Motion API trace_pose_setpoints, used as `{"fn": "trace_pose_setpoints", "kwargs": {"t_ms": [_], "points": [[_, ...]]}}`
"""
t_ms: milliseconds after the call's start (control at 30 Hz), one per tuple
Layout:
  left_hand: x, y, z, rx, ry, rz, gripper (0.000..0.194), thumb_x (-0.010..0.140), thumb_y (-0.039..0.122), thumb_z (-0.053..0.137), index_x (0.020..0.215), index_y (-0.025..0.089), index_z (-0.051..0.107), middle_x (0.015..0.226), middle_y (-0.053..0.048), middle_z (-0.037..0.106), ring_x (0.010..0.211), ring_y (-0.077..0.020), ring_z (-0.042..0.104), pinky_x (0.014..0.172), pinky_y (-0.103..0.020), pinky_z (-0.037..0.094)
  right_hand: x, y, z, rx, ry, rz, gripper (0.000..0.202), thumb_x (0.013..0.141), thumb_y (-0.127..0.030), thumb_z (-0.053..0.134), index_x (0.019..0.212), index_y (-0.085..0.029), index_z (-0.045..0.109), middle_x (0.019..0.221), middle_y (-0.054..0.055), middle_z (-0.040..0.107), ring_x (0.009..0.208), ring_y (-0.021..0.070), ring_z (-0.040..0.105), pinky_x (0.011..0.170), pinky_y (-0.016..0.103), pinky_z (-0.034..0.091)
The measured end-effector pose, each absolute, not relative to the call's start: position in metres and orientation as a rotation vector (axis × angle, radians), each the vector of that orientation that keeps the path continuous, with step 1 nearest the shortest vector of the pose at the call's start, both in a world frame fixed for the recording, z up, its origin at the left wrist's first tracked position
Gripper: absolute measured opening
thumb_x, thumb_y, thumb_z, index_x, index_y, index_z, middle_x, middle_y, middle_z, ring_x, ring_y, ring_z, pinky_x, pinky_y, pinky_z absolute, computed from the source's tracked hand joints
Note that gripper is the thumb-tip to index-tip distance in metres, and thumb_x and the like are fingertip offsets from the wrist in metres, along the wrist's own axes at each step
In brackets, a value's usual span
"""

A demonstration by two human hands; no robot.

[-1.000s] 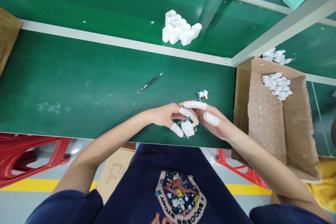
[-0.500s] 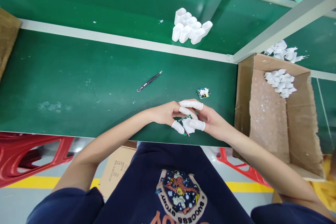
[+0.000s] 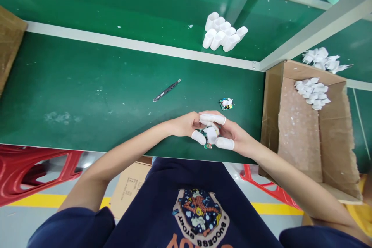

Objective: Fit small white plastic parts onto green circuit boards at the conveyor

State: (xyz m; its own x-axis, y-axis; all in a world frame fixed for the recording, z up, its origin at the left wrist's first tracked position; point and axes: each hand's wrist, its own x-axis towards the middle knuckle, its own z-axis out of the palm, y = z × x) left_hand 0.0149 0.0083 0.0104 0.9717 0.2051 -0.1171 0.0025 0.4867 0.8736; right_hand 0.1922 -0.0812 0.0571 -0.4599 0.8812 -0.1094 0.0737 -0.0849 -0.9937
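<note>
Near the front edge of the green table, my left hand (image 3: pixel 187 124) and my right hand (image 3: pixel 234 133) meet around a small green circuit board (image 3: pixel 207 145). A white plastic plug piece (image 3: pixel 211 134) sits against the board between my fingers. White finger cots cover thumbs and fingertips on both hands. My left thumb presses the board's left side, and my right thumb and fingers close on the white piece. Fingers partly hide both parts. Just beyond my hands lies another circuit board (image 3: pixel 226 103) with white and yellow parts. Black tweezers (image 3: pixel 167 90) rest farther left.
White plastic sleeves (image 3: pixel 222 35) stand grouped on the raised green shelf. An open cardboard box (image 3: pixel 299 131) at right holds several white plug pieces (image 3: pixel 313 92), with more plug pieces (image 3: pixel 327 61) behind it. A red stool (image 3: pixel 37 174) is below left.
My right thumb has shifted right and slightly down, exposing more of the white plug piece. The board has turned a little between my hands. The whole view has shifted slightly.
</note>
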Motion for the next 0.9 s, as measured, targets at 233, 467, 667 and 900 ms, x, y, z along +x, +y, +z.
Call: {"fn": "trace_pose_setpoints", "kwargs": {"t_ms": [233, 467, 667, 900], "points": [[0.017, 0.006, 0.013, 1.121, 0.188, 0.083, 0.037, 0.051, 0.029, 0.088, 0.08, 0.014, 0.072, 0.087, -0.005, 0.073, 0.091, -0.0198, 0.067, 0.097, -0.036, 0.048, 0.19, -0.08, 0.05, -1.144, -1.475, 1.609, 0.041, 0.088, -0.049, 0.057, 0.124, -0.03, 0.057, 0.137, 0.008, 0.044, 0.122, 0.0243, 0.05, 0.098, 0.043, 0.047], [0.015, 0.01, 0.01, 1.055, 0.138, 0.066, 0.04, 0.055, 0.035, 0.087, 0.085, 0.014, 0.072, 0.092, -0.008, 0.072, 0.087, -0.0202, 0.067, 0.086, -0.032, 0.052, 0.199, -0.076, 0.052, -1.18, -1.429, 1.613, 0.045, 0.093, -0.056, 0.042, 0.126, -0.028, 0.055, 0.126, 0.008, 0.055, 0.101, 0.0218, 0.061, 0.083, 0.039, 0.053], [0.013, 0.011, 0.013, 1.006, 0.09, 0.108, 0.044, 0.057, 0.044, 0.085, 0.086, 0.013, 0.073, 0.091, -0.012, 0.072, 0.088, -0.0228, 0.066, 0.084, -0.032, 0.052, 0.205, -0.076, 0.082, -1.266, -2.016, 0.99, 0.051, 0.079, -0.038, 0.071, 0.126, -0.029, 0.053, 0.138, 0.01, 0.047, 0.129, 0.0291, 0.044, 0.108, 0.051, 0.035], [0.016, 0.005, 0.009, 1.024, 0.164, 0.049, 0.046, 0.049, 0.041, 0.089, 0.081, 0.014, 0.072, 0.09, -0.008, 0.072, 0.088, -0.021, 0.066, 0.085, -0.031, 0.05, 0.195, -0.084, 0.087, -1.225, -2.195, 0.861, 0.043, 0.081, -0.024, 0.066, 0.121, -0.026, 0.051, 0.124, 0.011, 0.055, 0.117, 0.0273, 0.051, 0.097, 0.047, 0.045]]}}
